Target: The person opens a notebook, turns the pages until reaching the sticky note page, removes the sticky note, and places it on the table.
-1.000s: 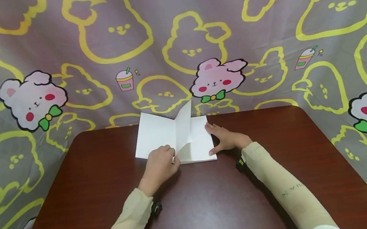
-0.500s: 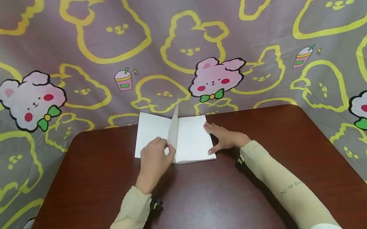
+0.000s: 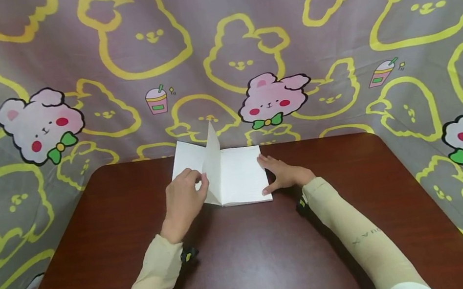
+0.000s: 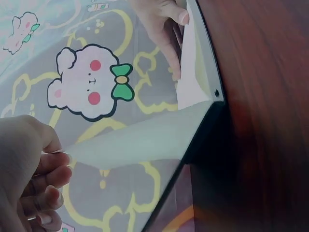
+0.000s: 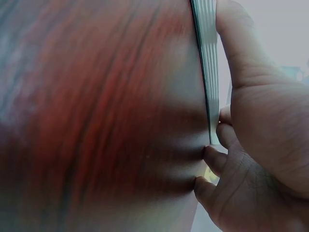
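Observation:
A white notebook [image 3: 242, 175] lies spread on the table, near its far edge. One leaf [image 3: 213, 167] stands up from the spine and leans left. My left hand [image 3: 183, 198] pinches the leaf's lower outer corner between thumb and index finger; in the left wrist view the leaf [image 4: 135, 140] stretches from those fingertips to the dark-edged cover. On the right-hand side, my right hand [image 3: 284, 174] rests along the notebook's outer edge, thumb and fingers spread apart. The right wrist view has the stacked page edges [image 5: 207, 63] beside the thumb, with fingertips touching the table.
The dark reddish-brown table [image 3: 248, 260] has rounded far corners. A grey cloth [image 3: 322, 28] with cartoon animals hangs right behind and beside it. Small black devices [image 3: 189, 254] sit under the wrists.
My left hand has moved left, drawing the leaf from leaning right, through upright, to leaning left. More of the right-hand page is uncovered. The right hand has stayed in place.

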Motion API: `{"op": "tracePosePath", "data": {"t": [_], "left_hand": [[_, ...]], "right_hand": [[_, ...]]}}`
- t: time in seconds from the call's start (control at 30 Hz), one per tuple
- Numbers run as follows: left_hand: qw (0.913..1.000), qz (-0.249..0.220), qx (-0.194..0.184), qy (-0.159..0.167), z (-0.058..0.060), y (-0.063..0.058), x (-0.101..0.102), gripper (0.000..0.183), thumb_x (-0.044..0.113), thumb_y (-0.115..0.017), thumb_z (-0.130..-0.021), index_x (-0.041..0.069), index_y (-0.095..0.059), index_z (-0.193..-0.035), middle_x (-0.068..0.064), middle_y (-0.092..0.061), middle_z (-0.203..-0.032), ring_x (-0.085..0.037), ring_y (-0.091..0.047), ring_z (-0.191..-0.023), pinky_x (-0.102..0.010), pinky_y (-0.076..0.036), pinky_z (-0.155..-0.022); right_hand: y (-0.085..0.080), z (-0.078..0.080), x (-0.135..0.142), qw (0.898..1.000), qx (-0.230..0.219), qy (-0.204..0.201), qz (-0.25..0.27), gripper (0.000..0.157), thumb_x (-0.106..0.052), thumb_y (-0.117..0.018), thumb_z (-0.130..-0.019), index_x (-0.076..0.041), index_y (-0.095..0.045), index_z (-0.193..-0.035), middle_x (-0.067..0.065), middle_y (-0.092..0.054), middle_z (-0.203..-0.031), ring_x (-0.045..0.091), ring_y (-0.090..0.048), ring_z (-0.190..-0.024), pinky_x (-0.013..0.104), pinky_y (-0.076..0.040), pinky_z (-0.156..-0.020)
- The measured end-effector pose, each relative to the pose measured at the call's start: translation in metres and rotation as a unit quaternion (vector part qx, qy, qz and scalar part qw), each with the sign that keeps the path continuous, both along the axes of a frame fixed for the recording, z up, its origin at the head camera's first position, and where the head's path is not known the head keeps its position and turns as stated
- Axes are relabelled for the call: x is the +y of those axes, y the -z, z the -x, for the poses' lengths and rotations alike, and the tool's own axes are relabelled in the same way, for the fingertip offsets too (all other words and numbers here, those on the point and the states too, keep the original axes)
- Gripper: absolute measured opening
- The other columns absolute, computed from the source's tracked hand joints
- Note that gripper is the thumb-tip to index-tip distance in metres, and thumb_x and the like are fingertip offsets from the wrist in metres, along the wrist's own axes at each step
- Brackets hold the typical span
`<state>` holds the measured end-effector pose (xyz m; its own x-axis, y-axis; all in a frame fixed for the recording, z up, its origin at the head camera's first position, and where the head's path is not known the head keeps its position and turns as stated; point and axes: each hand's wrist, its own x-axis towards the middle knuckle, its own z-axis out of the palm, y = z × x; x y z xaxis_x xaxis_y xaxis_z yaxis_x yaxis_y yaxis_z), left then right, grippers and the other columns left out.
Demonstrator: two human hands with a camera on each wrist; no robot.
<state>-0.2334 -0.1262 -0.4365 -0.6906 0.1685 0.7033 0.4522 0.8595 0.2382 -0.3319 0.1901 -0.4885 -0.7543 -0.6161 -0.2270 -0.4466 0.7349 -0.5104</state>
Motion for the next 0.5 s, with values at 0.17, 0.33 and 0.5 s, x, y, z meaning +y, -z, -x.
{"op": "tracePosePath", "data": {"t": [0.17, 0.33, 0.5], "left_hand": [[0.9998, -0.001, -0.018, -0.011, -0.005, 0.002, -0.012, 0.017, 0.011, -0.071, -0.09, 0.003, -0.071, -0.074, -0.008, -0.067, -0.071, -0.024, -0.062, -0.057, -0.039, -0.05, -0.048], [0.9991, 0.001, -0.033, -0.025, -0.008, 0.006, -0.024, 0.018, 0.011, -0.071, -0.089, 0.002, -0.071, -0.074, -0.008, -0.066, -0.069, -0.024, -0.061, -0.056, -0.04, -0.049, -0.047], [0.9981, 0.007, -0.047, -0.04, -0.01, 0.011, -0.034, 0.021, 0.013, -0.071, -0.09, 0.003, -0.07, -0.072, -0.008, -0.065, -0.068, -0.024, -0.059, -0.054, -0.039, -0.048, -0.046]], "right_hand": [[0.0, 0.0, 0.0, 1.0, -0.001, -0.005, 0.006, 0.119, -0.043, -0.082, -0.084, 0.004, -0.005, -0.161, 0.022, 0.0, -0.17, 0.043, 0.002, -0.156, 0.063, -0.007, -0.123], [-0.002, -0.002, 0.0, 1.0, -0.007, -0.005, 0.01, 0.119, -0.042, -0.082, -0.084, 0.004, -0.005, -0.161, 0.022, 0.0, -0.17, 0.043, 0.002, -0.156, 0.064, -0.007, -0.123], [-0.003, -0.003, -0.001, 1.0, -0.012, 0.002, 0.011, 0.119, -0.042, -0.083, -0.084, 0.002, -0.004, -0.161, 0.019, 0.001, -0.17, 0.041, 0.003, -0.157, 0.061, -0.006, -0.124]]}}
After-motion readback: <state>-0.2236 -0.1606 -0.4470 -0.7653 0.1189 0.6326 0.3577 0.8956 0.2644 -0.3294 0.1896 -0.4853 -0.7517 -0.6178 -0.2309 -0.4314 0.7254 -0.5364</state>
